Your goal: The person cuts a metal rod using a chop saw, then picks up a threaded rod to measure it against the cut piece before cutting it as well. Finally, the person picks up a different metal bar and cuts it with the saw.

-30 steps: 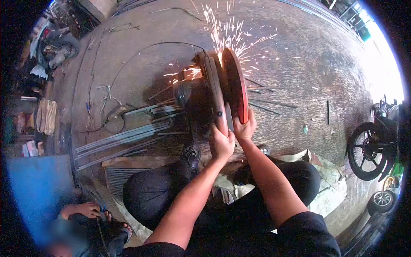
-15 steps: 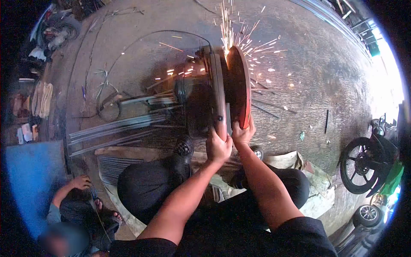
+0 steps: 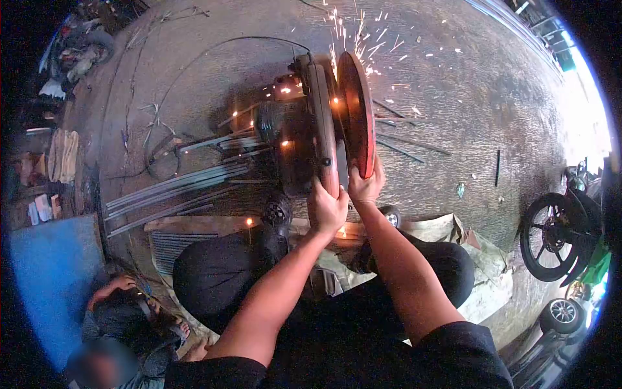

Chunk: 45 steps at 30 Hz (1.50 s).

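My left hand [image 3: 327, 209] is wrapped around the near end of a long grey-brown handle on a dark power tool [image 3: 319, 110], which looks like a cut-off saw. Close on its right stands a large round disc [image 3: 359, 107] with a red edge, seen nearly edge-on. The fingers of my right hand [image 3: 367, 184] are closed on the disc's near rim. Bright sparks [image 3: 343, 32] spray away from me at the far end, between tool and disc. The exact contact point there is hidden.
Metal bars [image 3: 175, 188] lie on the floor to the left, and a cable [image 3: 227, 40] loops behind the tool. Another person's hand [image 3: 123, 282] shows at lower left beside a blue panel [image 3: 55, 272]. A motorcycle wheel [image 3: 551, 236] stands at right.
The tool, disc and both my hands appear slightly higher and farther left in view. The spark spray is thinner, with glowing specks nearer me. The other person's arm and body have shifted.
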Tool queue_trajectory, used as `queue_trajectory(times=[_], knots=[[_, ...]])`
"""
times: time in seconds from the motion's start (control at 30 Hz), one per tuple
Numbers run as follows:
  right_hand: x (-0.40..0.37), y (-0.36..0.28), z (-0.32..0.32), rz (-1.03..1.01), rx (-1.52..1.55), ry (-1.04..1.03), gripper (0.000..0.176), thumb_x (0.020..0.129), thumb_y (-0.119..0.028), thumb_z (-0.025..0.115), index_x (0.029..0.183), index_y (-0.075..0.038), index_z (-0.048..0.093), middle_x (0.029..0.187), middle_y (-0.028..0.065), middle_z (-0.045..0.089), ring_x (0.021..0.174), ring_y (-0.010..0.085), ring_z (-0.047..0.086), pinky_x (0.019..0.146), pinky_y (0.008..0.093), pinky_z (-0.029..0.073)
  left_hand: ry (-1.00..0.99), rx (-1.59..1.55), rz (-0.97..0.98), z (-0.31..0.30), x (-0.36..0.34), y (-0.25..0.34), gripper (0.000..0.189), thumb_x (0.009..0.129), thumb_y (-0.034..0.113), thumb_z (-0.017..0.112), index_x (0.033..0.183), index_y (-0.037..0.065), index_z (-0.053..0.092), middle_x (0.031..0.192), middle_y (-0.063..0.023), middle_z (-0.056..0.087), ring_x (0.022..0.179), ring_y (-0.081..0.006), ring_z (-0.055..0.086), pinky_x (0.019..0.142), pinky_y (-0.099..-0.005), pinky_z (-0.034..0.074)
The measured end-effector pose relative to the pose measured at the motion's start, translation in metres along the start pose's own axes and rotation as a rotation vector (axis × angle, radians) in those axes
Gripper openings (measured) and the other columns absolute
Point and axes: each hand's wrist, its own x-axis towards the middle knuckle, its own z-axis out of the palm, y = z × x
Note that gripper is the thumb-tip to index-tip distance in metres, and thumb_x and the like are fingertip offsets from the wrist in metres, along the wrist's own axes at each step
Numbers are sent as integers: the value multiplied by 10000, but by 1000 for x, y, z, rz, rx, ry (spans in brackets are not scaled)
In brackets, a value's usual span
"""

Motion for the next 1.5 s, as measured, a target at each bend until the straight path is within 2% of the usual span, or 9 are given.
queue_trajectory(times=[0.13,0.37,0.43,0.53,0.63,0.67,1.07,1.17,1.5], knots=[[-1,5,1,-65,-29,21,523,631,-189,612,1129,-45,548,998,163,586,918,358,561,815,412,450,31,33,32,1,0,0,413,734,186,638,1019,-52,459,794,-277,573,737,-459,570,642,-499,449],[-1,8,4,3,-41,-2,532,637,-186,619,1146,-50,543,1034,158,583,962,351,549,841,408,441,-33,-49,-11,-5,3,7,394,725,162,645,999,-51,458,796,-269,572,746,-461,566,648,-499,448],[-1,8,4,-2,-68,8,518,646,-170,620,1144,-49,545,1042,155,584,969,348,550,841,408,441,64,-63,84,-3,4,7,386,722,153,646,994,-50,465,801,-269,571,764,-460,563,661,-497,446],[-1,10,4,-6,-93,-3,499,652,-160,620,1133,-46,551,1045,150,585,973,345,551,841,407,442,-5,-11,55,-7,3,7,378,721,146,643,994,-51,470,811,-274,571,777,-458,561,676,-496,443],[-1,6,4,11,-49,0,505,650,-166,624,1135,-46,550,1041,149,588,968,348,555,844,407,444,8,-19,54,-9,3,10,363,721,141,638,983,-50,474,811,-273,569,776,-459,559,674,-497,442],[-1,9,5,22,-51,-7,518,647,-169,625,1144,-50,543,1038,151,591,958,352,559,838,408,449,42,-1,113,-9,5,11,357,721,144,635,974,-48,473,781,-268,569,749,-460,561,650,-500,441],[-2,13,4,-42,-46,0,533,650,-168,626,1157,-36,529,1069,154,580,971,344,560,853,406,444,16,6,65,-9,4,12,351,743,190,625,948,-46,465,697,-263,570,681,-460,570,586,-509,438],[-2,8,3,-8,-122,-4,528,648,-165,628,1151,-37,532,1069,156,580,977,345,555,853,407,442,-18,31,31,-11,4,13,350,745,186,624,950,-50,466,710,-267,571,701,-460,573,599,-508,440],[-2,12,5,-24,-66,12,525,643,-153,635,1148,-49,535,1029,167,582,952,360,555,829,416,445,-4,-19,47,-7,3,8,349,744,176,632,958,-46,468,741,-276,577,725,-462,575,620,-505,447]])
